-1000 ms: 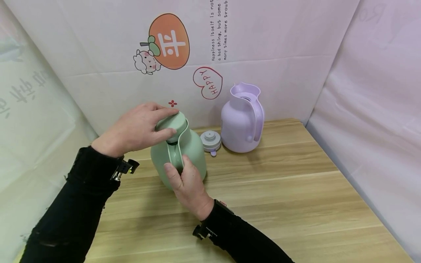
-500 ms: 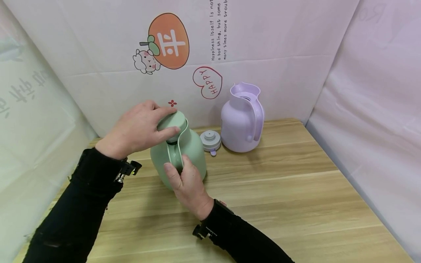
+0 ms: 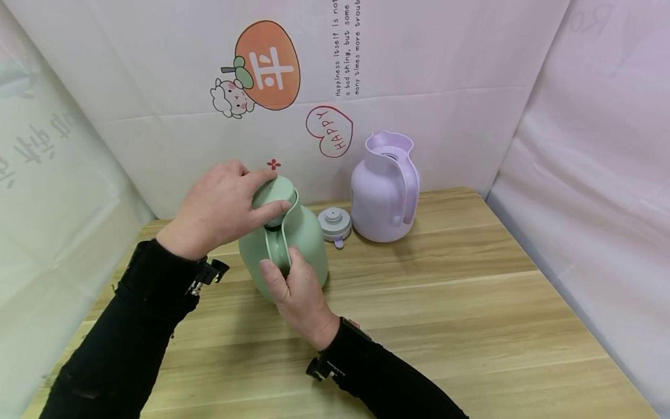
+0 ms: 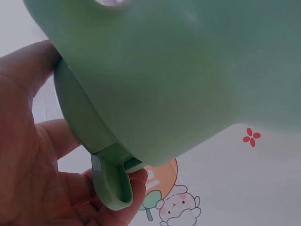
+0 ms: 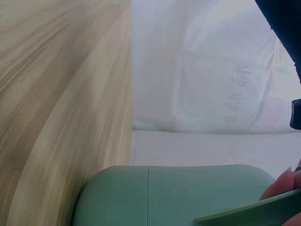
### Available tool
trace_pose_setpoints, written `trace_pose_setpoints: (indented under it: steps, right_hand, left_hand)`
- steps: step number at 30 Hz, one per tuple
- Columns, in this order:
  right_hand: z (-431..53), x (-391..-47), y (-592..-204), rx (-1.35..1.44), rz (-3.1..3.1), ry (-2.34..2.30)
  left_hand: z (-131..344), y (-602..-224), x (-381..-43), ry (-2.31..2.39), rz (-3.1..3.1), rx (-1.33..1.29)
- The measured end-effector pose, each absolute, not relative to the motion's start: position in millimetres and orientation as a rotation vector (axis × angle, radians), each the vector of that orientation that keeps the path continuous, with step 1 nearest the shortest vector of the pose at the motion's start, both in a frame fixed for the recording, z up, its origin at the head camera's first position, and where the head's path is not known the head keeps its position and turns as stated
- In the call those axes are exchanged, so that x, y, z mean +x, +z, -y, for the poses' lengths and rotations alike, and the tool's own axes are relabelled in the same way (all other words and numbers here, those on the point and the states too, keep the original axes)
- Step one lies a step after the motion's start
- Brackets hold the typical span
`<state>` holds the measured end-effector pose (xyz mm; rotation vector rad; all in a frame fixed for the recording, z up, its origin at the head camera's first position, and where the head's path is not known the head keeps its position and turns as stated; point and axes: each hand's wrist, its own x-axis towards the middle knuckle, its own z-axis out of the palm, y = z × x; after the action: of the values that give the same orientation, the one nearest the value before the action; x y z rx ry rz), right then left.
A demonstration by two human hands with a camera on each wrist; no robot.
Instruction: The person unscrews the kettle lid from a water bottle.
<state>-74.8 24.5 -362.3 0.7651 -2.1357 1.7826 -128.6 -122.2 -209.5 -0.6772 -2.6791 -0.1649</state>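
A green thermos jug (image 3: 309, 241) stands upright on the wooden table in the head view. My left hand (image 3: 217, 209) grips its round green lid (image 3: 274, 195) from above, thumb on the near side and fingers on the far side. In the left wrist view a small spout-like tab (image 4: 113, 186) sticks out from the lid, close to the fingers. Low on the jug's handle (image 3: 278, 249), my right hand (image 3: 303, 302) holds on with the thumb along one side; its other fingers are mostly hidden. The right wrist view shows the jug's side (image 5: 178, 193) over the table.
Right of the green jug lies a grey stopper (image 3: 335, 225) with a small lilac tab. Beside it stands a lilac jug (image 3: 379, 203) with its mouth uncovered. A printed white sheet (image 3: 445, 87) rises behind the table (image 3: 445, 314), with more sheeting on both sides.
My left hand has turned a little on the lid, its wrist and forearm shifting slightly right and its thumb sliding along the near edge. The right hand and the green jug hold nearly still.
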Motion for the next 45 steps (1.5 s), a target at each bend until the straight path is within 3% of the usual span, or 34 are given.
trace_pose_setpoints:
  steps: [31, 45]
  right_hand:
    - [-24.0, -73.9, -362.9, 0.752, 2.144, 1.763]
    - [-23.9, -73.7, -361.7, 0.752, 2.138, 1.745]
  left_hand:
    - [117.8, -205.2, -120.8, -0.132, 2.683, -0.712]
    - [112.3, -211.8, -120.8, -0.08, 2.632, -0.493]
